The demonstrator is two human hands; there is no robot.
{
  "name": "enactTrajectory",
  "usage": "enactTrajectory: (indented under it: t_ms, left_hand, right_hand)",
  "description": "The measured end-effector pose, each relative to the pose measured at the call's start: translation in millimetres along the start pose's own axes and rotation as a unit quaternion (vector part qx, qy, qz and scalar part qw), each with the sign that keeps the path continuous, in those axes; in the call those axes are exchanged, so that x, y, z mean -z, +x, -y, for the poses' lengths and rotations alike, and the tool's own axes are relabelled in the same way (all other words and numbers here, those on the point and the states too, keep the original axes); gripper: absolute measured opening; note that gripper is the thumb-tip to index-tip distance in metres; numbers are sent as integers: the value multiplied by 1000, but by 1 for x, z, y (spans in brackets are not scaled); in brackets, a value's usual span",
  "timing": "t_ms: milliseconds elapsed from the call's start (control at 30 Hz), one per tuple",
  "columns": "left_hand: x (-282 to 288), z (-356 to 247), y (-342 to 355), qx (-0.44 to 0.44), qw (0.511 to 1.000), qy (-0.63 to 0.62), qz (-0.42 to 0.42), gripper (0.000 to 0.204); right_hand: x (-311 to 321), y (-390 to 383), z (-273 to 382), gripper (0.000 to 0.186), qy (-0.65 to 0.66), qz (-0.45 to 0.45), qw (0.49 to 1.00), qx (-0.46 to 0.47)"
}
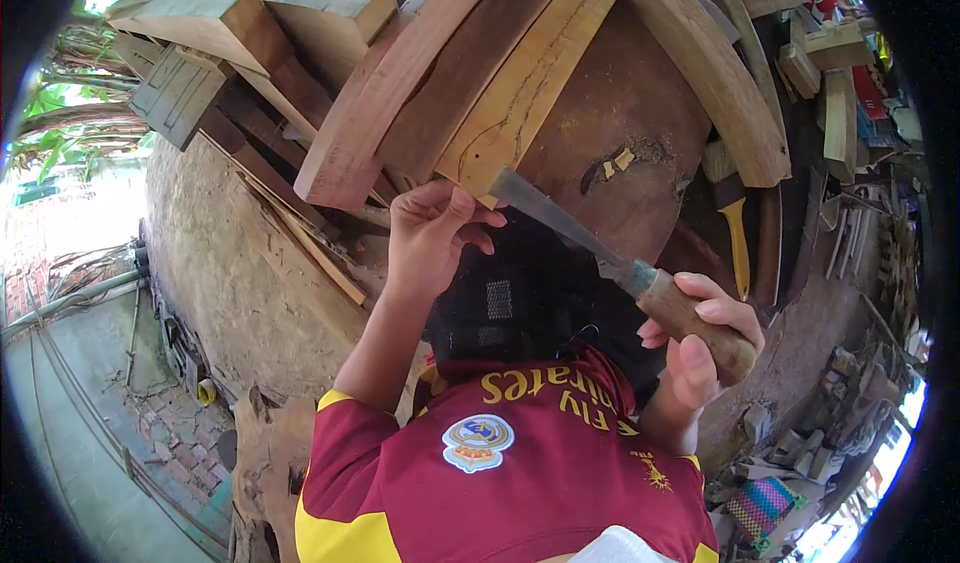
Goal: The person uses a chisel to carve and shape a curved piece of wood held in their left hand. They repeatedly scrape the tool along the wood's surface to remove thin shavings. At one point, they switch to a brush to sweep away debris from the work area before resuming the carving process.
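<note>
My right hand [700, 333] grips the wooden handle of a long flat-bladed tool [570, 228], whose far end lies at the lower corner of a pale yellow board [530, 83] with a dark crack along it. My left hand [435, 233] pinches that board's lower end beside the blade, thumb uppermost; some fingertips curl out below it. A dark brown plank [460, 63] and a curved pinkish plank [340, 163] lie to the board's left. Small pale chips [620, 160] and shavings sit on the brown work surface [610, 213] to its right.
Stacked timber blocks [230, 33] fill the upper left. A curved plank [720, 93] and a yellow-handled brush [735, 243] lie at the right, near wood offcuts [840, 123] and a woven checked item [760, 508]. Outside at left are pipes [95, 298] along paving [120, 433].
</note>
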State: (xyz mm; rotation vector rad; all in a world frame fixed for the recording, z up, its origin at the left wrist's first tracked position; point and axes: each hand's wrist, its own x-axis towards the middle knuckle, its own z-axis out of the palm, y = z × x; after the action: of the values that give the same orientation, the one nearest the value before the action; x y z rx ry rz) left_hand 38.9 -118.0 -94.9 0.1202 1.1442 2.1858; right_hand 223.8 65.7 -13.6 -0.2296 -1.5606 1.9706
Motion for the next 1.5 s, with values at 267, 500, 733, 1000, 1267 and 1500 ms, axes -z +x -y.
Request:
enactTrajectory:
  t_ms: [267,500,733,1000,1267,1500]
  left_hand:
    - [3,2,1,1,1000,18,3,24]
    - [3,1,3,4,1000,27,-3,20]
    - [5,-6,4,-5,1000,24,3,24]
    - [-4,-16,2,-10,999,38,2,35]
    - [-25,-25,3,-2,991,122,-58,32]
    - [-25,-24,4,0,990,122,-71,33]
  right_hand:
    - [-16,11,1,27,-18,0,1000,-13]
    - [-20,10,-14,28,-38,-4,999,15]
    - [-10,12,4,27,-19,-42,999,-5]
    - [-17,12,-18,28,-15,-28,999,6]
    - [-5,12,-8,28,23,-62,998,-21]
    - [-18,20,-26,33,-32,-27,999,-3]
